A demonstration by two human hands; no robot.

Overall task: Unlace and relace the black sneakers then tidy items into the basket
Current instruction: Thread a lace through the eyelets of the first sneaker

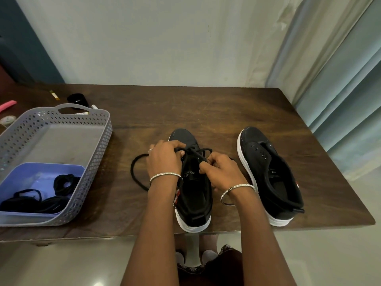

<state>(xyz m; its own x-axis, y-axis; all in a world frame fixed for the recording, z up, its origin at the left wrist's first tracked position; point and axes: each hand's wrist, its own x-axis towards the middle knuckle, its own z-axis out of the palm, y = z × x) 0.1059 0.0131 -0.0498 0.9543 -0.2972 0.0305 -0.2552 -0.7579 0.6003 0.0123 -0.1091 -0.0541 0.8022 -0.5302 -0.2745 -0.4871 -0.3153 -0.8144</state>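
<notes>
Two black sneakers with white soles stand on the wooden table, toes pointing away. The left sneaker (193,195) is between my hands. My left hand (165,159) grips its upper near the eyelets. My right hand (218,170) pinches the black lace (136,174), which crosses the eyelets and loops out onto the table at the left. The right sneaker (270,174) has bare eyelets, with a lace end at its heel. The grey perforated basket (99,141) sits at the left.
Inside the basket a lilac tray (24,178) holds coiled black laces (64,182). Behind the basket are a black round jar (77,100), a white marker, a pink object and a tape roll. The table's (226,112) front edge is near the heels; curtains hang at the right.
</notes>
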